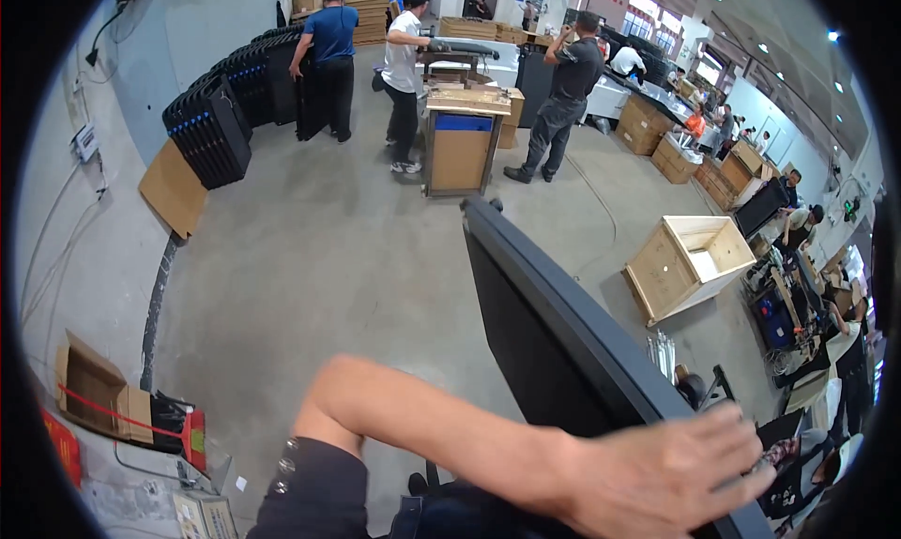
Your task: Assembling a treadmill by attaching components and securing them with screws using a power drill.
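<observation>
A long, flat black panel (563, 304) with a thick dark grey edge stands on its side, slanting from the lower right toward the middle of the view. A small round knob sticks out at its far end. My left arm crosses in front of me from the lower left, its dark sleeve pushed up to the elbow. Over the panel's near top edge lies my left hand (671, 469), slightly blurred, its fingers bent across to the far side and its thumb hidden. My right hand is out of view.
Beyond the panel stands an open wooden crate (690, 267). A wheeled workbench (460, 145) and three people are farther ahead. Black panels (211, 131) line the left wall, near a cardboard sheet (174, 190). An open carton (99, 389) and a red dustpan (194, 440) sit lower left.
</observation>
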A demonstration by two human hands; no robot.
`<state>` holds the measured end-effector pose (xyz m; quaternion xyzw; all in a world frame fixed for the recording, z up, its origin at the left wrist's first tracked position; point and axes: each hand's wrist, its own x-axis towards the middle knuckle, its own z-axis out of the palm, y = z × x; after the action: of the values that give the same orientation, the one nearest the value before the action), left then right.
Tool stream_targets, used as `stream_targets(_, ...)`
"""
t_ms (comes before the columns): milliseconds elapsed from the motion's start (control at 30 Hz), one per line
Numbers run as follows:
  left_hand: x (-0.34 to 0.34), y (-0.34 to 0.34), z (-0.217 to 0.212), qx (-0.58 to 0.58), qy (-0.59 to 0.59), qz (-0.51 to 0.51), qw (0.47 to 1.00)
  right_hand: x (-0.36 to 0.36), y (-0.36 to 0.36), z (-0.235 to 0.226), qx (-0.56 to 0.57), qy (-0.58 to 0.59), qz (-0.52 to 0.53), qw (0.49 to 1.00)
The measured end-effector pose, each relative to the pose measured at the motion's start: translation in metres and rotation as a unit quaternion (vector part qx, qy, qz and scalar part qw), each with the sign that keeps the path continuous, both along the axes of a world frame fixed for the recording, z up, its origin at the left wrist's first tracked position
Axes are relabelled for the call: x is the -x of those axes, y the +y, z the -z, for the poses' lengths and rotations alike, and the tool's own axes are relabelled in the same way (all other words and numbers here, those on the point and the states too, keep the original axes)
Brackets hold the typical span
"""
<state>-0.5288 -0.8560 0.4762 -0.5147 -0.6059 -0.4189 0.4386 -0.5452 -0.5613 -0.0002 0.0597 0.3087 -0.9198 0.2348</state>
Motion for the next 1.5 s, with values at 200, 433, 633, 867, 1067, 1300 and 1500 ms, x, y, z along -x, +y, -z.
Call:
stream_targets(200, 0.121, -0.086, 0.012, 0.115, -0.364, 0.129, 0.915, 0.119, -0.06, 0.054, -0.076, -0.028, -0.011, 0.997)
stream_targets(433, 0.37, -0.267, 0.161, -0.153, -0.689, 0.128, 0.697, 0.312, -0.109, 0.064, -0.162, -0.041, -0.023, 0.986)
stream_targets(633, 0.455, -0.413, 0.287, -0.335, -0.831, 0.019, 0.444, 0.489, -0.162, 0.07, -0.25, -0.048, -0.024, 0.967)
stream_targets(867, 0.601, -0.582, 0.361, -0.519, -0.778, 0.112, 0.336, 0.639, -0.252, 0.117, -0.359, -0.079, -0.018, 0.93)
stream_targets(1067, 0.7, -0.709, 0.415, -0.515, -0.727, 0.127, 0.435, 0.803, -0.387, 0.076, -0.348, -0.203, -0.003, 0.915)
stream_targets(1300, 0.779, -0.799, 0.457, -0.581, -0.636, 0.027, 0.508, 1.059, -0.603, 0.096, -0.367, -0.162, -0.19, 0.896)
stream_targets(1500, 0.869, -0.839, 0.54, -0.58, -0.573, -0.059, 0.577, 1.262, -0.721, 0.215, -0.48, -0.029, -0.292, 0.827)
